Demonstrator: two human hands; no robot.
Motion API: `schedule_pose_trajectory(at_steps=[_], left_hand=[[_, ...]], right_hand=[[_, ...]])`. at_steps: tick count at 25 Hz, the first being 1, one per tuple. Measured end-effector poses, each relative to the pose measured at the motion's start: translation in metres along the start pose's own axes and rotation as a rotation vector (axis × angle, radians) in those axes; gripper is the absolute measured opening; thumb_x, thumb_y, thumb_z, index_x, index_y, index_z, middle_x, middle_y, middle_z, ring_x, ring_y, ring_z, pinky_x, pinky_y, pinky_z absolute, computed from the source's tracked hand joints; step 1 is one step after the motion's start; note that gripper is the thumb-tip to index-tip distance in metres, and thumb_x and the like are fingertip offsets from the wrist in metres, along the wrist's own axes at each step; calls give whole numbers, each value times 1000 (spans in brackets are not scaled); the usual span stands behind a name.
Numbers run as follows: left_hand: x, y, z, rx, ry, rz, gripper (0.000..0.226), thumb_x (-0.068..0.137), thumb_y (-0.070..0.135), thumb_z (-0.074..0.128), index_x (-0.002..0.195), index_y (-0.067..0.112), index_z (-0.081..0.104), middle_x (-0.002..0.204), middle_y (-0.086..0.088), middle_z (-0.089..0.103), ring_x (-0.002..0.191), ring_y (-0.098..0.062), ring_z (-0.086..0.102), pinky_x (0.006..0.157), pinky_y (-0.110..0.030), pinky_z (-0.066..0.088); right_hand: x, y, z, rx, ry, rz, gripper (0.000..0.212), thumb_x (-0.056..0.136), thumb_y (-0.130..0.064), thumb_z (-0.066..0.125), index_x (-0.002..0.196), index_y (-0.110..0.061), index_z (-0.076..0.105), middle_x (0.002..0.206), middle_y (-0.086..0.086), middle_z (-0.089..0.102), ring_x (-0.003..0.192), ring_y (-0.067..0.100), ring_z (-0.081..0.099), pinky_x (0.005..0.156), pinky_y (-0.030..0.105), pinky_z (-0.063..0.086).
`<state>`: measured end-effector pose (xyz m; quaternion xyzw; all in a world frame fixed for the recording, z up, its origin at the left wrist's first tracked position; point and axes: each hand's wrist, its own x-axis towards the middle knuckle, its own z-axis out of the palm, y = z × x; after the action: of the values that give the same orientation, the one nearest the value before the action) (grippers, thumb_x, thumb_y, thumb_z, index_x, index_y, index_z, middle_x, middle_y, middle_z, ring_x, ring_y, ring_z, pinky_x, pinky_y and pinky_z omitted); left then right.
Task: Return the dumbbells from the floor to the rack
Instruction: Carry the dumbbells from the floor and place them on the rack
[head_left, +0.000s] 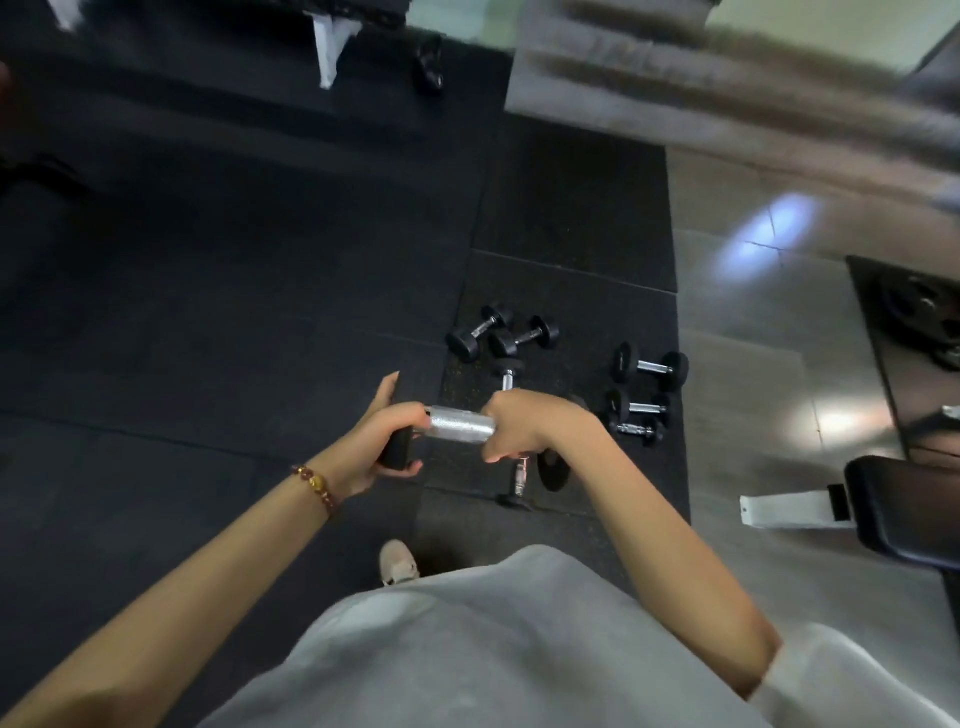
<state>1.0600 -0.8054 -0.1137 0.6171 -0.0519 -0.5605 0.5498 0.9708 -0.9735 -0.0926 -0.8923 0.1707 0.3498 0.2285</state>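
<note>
Shirt (467, 649) below; left hand (384, 434) grips dumbbell (460, 423) head, right hand (524, 426) clenches handle; others (649, 366) lie near mat's (571, 208) right edge.

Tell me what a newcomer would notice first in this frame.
A dumbbell is held at centre, its chrome handle shining: the left hand grips its left head, the right hand the handle's right end. Beyond it, other dumbbells lie scattered on the black mat. A black bench juts in at the right edge.
</note>
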Motion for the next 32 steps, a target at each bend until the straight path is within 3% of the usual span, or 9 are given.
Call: schedule_pose_trajectory(at_steps=[3,7,12,14,16,22,25,28,32], left_hand=[[9,42,-44,1,-45,18,96,48,31,68,137,36,33,107,-1,45,94,-15,48,58,-29,51],[36,101,-93,133,-74,122,67,66,25,61,126,40,34,115,-3,48,97,-17,50,64,-33,50],[124,200,-189,252,57,86,61,65,26,67,121,37,47,106,0,54,91,-12,54,59,-29,50],[194,284,-253,289,124,47,52,72,24,70,119,36,51,106,4,56,95,-9,55,63,-27,52],[211,309,-271,363,107,39,50,78,28,70,124,33,51,113,5,58,104,-9,55,70,-27,54],[305,430,-389,-59,110,239,74,70,27,76,135,19,42,129,-2,56,116,-15,58,90,-32,54],[354,468,-432,-87,94,189,66,73,31,73,130,16,43,129,-6,59,114,-16,61,96,-35,50],[401,520,-485,-29,39,222,32,91,21,59,121,14,53,123,-9,63,112,-19,62,98,-32,48],[457,600,-587,-44,74,259,23,94,17,53,116,10,58,120,-9,64,113,-19,61,98,-31,48]], right_hand=[[25,-31,-42,-1,0,-10,11,76,-19,64,85,-12,62,59,-3,61,48,11,53,47,23,38],[87,-56,-96,51,3,-57,11,73,-12,65,75,-19,56,58,-1,60,47,13,53,46,22,40],[212,-100,-147,473,139,-95,19,70,-10,69,66,-19,53,44,0,54,42,18,50,49,26,42],[308,-133,-204,664,136,-62,17,73,-12,69,68,-18,53,42,-1,54,39,17,49,49,27,42],[323,-146,-217,774,173,-34,14,76,-11,66,72,-17,54,43,0,54,37,14,48,46,26,41],[447,-205,-379,1142,200,95,16,76,4,58,70,-9,50,42,2,44,33,12,40,44,24,39],[513,-239,-442,1200,207,116,13,78,4,56,73,-7,52,46,5,44,30,11,41,46,25,41],[587,-272,-495,1152,211,122,11,79,3,57,77,-7,56,51,6,47,35,12,45,46,25,41],[687,-337,-576,1039,220,93,14,77,5,56,79,-9,56,54,6,51,40,12,48,43,24,40]])
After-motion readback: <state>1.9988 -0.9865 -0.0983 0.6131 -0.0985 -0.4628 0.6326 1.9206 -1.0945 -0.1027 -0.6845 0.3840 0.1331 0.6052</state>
